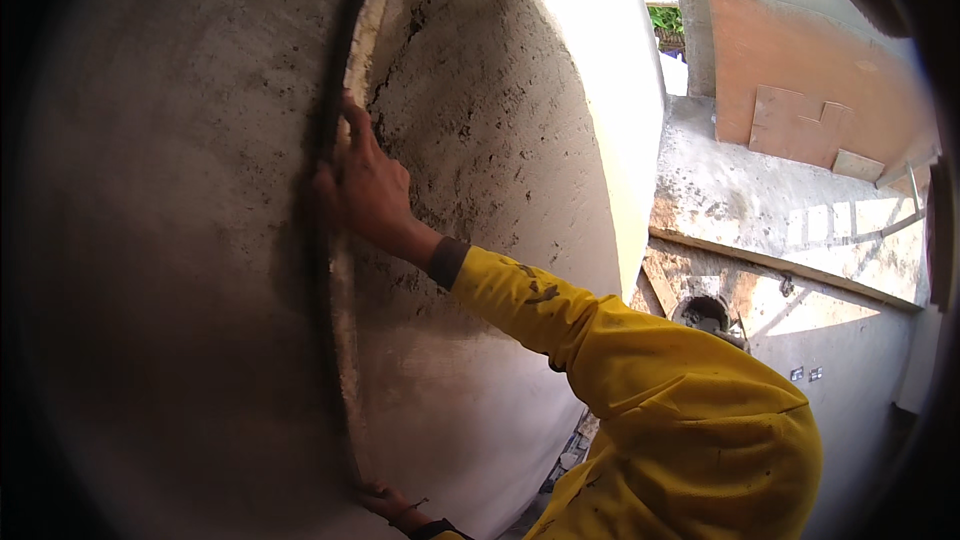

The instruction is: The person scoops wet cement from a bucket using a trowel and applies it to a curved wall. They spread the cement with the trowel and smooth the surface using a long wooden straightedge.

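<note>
Straightedge [322, 140] lies under right hand's [368, 185] fingertips [352, 118] against plaster [480, 140].

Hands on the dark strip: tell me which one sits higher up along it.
The right hand, on the yellow-sleeved arm, presses the dark strip at mid-height of the wall corner. The left hand grips it at the picture's bottom edge.

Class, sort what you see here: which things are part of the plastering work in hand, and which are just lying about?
In use: right hand, left hand, straightedge held on the wall corner, wet plaster.

Lying about: plywood boards, bucket, timber strip on the concrete slab.
</note>
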The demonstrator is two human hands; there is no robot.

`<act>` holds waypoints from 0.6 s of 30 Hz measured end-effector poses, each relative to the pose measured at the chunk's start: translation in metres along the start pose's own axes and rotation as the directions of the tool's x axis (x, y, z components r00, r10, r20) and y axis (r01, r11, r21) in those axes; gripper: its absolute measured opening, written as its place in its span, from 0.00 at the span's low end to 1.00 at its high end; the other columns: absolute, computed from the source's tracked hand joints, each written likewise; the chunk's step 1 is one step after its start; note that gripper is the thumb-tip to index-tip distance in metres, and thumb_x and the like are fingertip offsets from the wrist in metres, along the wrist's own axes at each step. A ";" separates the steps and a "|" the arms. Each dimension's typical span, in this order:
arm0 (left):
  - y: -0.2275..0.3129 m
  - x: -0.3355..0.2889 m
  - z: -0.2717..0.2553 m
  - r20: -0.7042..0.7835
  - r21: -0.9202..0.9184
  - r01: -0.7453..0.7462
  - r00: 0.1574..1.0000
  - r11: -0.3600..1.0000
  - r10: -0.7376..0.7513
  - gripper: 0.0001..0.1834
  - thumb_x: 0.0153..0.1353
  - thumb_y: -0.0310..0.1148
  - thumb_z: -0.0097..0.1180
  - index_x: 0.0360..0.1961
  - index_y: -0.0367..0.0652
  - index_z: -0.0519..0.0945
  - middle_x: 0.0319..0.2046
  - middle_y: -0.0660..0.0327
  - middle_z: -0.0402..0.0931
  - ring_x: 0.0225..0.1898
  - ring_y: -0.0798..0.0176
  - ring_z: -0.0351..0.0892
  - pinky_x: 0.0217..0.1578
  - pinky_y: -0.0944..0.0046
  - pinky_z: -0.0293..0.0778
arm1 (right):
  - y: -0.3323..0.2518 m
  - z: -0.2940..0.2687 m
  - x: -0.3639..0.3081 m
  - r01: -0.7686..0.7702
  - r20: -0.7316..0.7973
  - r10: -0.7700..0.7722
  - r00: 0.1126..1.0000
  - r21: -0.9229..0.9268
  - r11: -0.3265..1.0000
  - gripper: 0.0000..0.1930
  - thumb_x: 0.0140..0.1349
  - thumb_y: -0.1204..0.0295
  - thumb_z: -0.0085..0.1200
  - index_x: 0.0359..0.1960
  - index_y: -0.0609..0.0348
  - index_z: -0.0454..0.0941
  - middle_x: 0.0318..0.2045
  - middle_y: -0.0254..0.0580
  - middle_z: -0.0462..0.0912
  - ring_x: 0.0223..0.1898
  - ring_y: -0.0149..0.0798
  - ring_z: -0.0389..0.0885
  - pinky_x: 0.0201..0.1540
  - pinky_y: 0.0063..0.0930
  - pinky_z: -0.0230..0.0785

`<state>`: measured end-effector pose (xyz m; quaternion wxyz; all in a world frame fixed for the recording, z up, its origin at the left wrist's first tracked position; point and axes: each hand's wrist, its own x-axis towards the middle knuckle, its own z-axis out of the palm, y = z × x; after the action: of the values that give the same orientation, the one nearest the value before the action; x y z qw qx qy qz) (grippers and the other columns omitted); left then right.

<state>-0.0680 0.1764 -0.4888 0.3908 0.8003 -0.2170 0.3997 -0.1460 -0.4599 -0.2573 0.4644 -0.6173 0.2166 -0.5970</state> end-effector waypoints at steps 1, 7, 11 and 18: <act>0.018 -0.009 0.018 0.119 0.615 -0.391 0.904 0.685 0.410 0.27 0.68 0.29 0.46 0.67 0.31 0.66 0.52 0.47 0.74 0.47 0.47 0.77 0.50 0.54 0.79 | 0.024 -0.011 -0.005 -0.087 0.047 0.086 0.995 0.008 0.996 0.44 0.65 0.65 0.57 0.76 0.59 0.42 0.64 0.58 0.72 0.39 0.56 0.88 0.44 0.49 0.77; -0.005 -0.056 0.040 0.356 0.594 -0.450 0.890 0.667 0.284 0.28 0.69 0.28 0.55 0.66 0.25 0.64 0.54 0.37 0.74 0.54 0.41 0.78 0.58 0.52 0.76 | 0.159 -0.049 -0.028 -0.305 0.046 0.303 0.952 0.064 0.950 0.43 0.69 0.66 0.55 0.76 0.54 0.38 0.58 0.62 0.77 0.47 0.60 0.86 0.47 0.53 0.76; 0.045 -0.091 0.116 0.335 0.340 -0.250 0.933 0.907 0.131 0.23 0.73 0.31 0.55 0.61 0.26 0.68 0.50 0.39 0.76 0.50 0.46 0.81 0.53 0.52 0.79 | 0.259 -0.079 -0.019 -0.487 0.037 0.487 0.873 0.120 0.865 0.43 0.70 0.67 0.54 0.76 0.52 0.34 0.49 0.63 0.82 0.45 0.60 0.85 0.49 0.50 0.76; -0.007 -0.071 0.060 0.253 0.597 -0.086 0.964 0.798 -0.086 0.13 0.71 0.33 0.58 0.47 0.32 0.75 0.40 0.44 0.80 0.37 0.46 0.81 0.42 0.53 0.81 | 0.150 -0.057 -0.029 -0.409 0.223 0.378 0.899 0.116 0.905 0.45 0.69 0.67 0.56 0.76 0.53 0.34 0.46 0.61 0.82 0.38 0.57 0.86 0.43 0.50 0.77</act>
<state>-0.0764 0.1350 -0.5717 0.0831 0.9292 -0.1292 0.3360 -0.1623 -0.5250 -0.4055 0.6427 -0.5768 0.2419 -0.4424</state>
